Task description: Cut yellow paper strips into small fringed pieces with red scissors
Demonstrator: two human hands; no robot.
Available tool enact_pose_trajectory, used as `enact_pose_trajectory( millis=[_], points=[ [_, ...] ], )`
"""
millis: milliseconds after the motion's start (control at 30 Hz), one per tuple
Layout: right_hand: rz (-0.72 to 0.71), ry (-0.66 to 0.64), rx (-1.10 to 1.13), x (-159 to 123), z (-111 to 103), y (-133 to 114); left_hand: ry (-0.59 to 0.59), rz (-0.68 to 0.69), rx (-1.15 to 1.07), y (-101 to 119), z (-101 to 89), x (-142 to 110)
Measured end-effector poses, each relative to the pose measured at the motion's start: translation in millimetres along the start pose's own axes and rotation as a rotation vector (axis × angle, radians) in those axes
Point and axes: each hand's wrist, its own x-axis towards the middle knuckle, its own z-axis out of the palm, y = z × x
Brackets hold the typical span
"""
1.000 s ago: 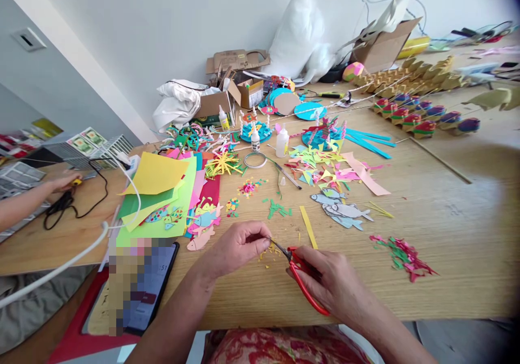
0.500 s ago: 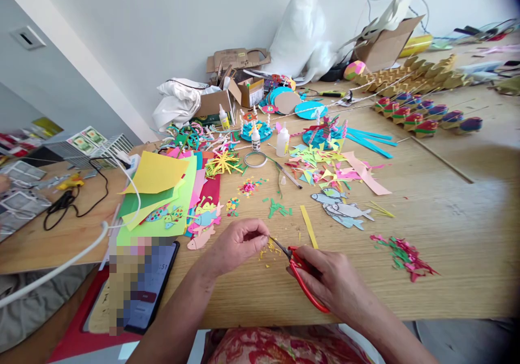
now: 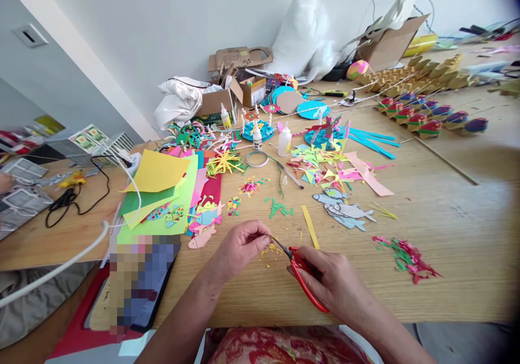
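Observation:
My right hand [image 3: 333,277] is wrapped round the red handles of a pair of scissors [image 3: 305,283], whose blades point left and up toward my other hand. My left hand [image 3: 244,247] pinches a tiny yellow piece of paper [image 3: 274,238] between thumb and fingertips, right at the blade tips; most of it is hidden. Below the blades lie small yellow paper clippings [image 3: 271,254] on the wooden table. A yellow paper strip [image 3: 311,227] lies just beyond the scissors. Green paper snippets [image 3: 280,208] rest farther back.
Left are coloured paper sheets [image 3: 156,171], paper fish [image 3: 203,236] and a phone [image 3: 156,288]. Grey-blue paper fish [image 3: 345,212] and red-green scraps [image 3: 412,258] lie right. Glue bottles [image 3: 284,141] stand behind, with painted egg-carton pieces [image 3: 428,128] beyond. A white cable arm [image 3: 60,266] crosses the left.
Both hands keep nearly the same pose at the scissors' tips. At the far left, another person's hand has drawn back from the yellow object. The view has shifted slightly.

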Motion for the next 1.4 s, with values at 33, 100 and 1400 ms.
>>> enact_pose_trajectory(
  millis=[33,100,1400],
  points=[
    [0.004,-0.004,-0.001,0.2,-0.2,-0.3,-0.004,0.003,0.002,0.7,-0.2,-0.1],
    [0.012,-0.012,-0.006,0.4,-0.9,-1.0,-0.013,0.01,0.011,2.1,-0.4,-0.2],
    [0.025,-0.053,0.066,-2.0,-0.1,-1.0,0.026,-0.009,0.065,-5.7,-8.0,-3.3]
  ],
)
